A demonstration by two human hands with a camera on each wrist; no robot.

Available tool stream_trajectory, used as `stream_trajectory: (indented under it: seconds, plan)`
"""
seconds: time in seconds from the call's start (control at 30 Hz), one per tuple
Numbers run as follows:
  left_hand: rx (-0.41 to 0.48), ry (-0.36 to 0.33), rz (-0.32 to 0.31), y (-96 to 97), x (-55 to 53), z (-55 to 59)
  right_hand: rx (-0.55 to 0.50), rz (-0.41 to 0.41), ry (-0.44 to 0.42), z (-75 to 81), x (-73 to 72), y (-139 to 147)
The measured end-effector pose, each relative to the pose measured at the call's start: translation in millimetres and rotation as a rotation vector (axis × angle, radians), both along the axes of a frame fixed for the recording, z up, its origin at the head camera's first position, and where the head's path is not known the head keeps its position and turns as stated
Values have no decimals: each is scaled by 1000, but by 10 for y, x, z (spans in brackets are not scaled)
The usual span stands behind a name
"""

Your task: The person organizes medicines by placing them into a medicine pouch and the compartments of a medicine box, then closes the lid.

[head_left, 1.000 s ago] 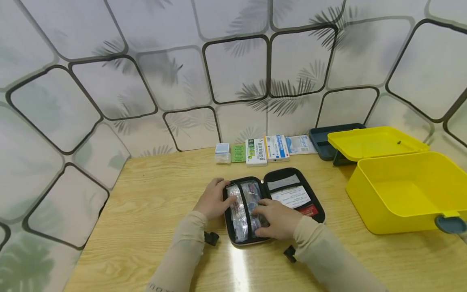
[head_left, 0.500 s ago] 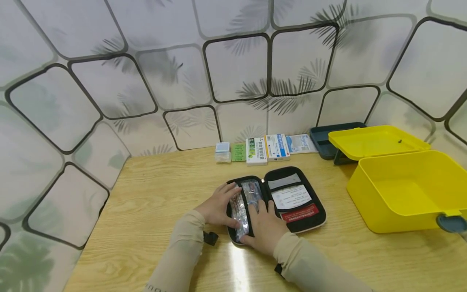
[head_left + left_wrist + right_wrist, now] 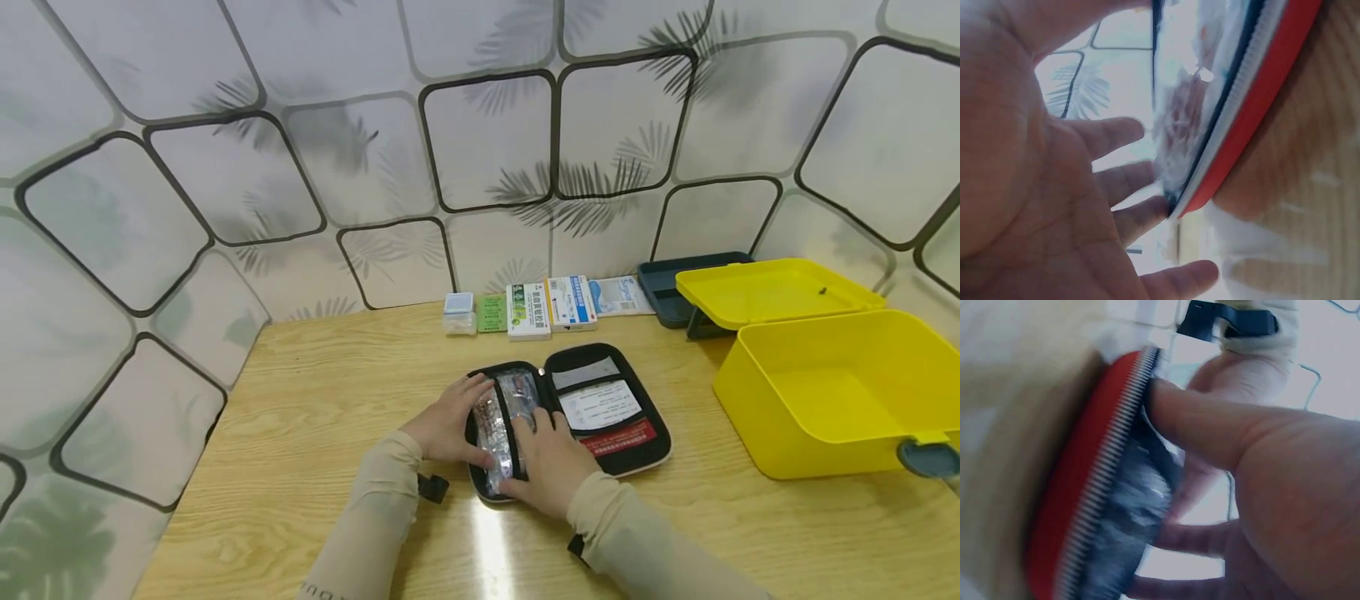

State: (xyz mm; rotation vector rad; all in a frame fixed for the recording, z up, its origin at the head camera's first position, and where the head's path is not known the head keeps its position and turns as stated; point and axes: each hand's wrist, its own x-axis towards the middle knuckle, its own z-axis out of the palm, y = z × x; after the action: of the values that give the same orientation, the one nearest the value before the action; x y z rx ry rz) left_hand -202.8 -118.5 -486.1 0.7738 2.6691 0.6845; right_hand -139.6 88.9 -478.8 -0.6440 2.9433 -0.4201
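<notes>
A small zip case (image 3: 645, 454) lies unfolded on the table, black inside, with red outer sides and a white zipper. Clear plastic packets (image 3: 493, 437) fill its left half under a black elastic strap (image 3: 504, 408). A white printed card (image 3: 600, 406) and a red card (image 3: 622, 435) sit in the right half's pockets. My left hand (image 3: 450, 423) spans the left rim, fingers spread and resting on the packets' edge. Over the packets' near right part lies my right hand (image 3: 555, 467), fingers extended, its thumb at the front rim. The right palm hides part of the case's middle.
Along the wall stand a small clear box with a blue lid (image 3: 459, 313), a green packet (image 3: 492, 313), white medicine boxes (image 3: 528, 312) and a Surgical packet (image 3: 619, 297). A dark blue tray (image 3: 660, 287) and an open yellow box (image 3: 780, 417) are at right.
My right hand has moved left across the packets, uncovering more of the red card. My left hand has shifted slightly right onto the packets. Both barely move over the last half second.
</notes>
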Motion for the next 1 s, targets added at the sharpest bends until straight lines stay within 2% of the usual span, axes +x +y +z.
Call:
stream_trajectory:
  seconds: [0.07, 0.17, 0.27, 0.33, 0.4, 0.5, 0.67, 0.73, 0.87, 1.0]
  plan:
    - [39, 9, 56, -19, -5, 15, -45, 22, -72, 109, -40, 95]
    - [86, 27, 174, -59, -18, 50, -122, 12, -161, 307, -167, 362]
    - [96, 23, 298, -112, -33, 78, -158, -69, -198, 422, -378, 738]
    - [77, -10, 373, -144, -39, 91, -151, -138, -206, 421, -530, 990]
    - [43, -34, 421, -162, -44, 92, -129, -200, -231, 392, -649, 1212]
    - [-11, -67, 432, -157, -45, 87, -130, -257, -307, 329, -760, 1442]
    - [-66, -89, 364, -98, -34, 14, -174, -332, -482, 242, -822, 1584]
    - [-77, -87, 348, -69, -30, -18, -179, -345, -514, 215, -831, 1586]
    - [-76, -79, 349, -28, -35, -46, -166, -317, -502, 171, -849, 1553]
    - [-75, -64, 368, -22, -33, -22, -138, -280, -468, 175, -856, 1521]
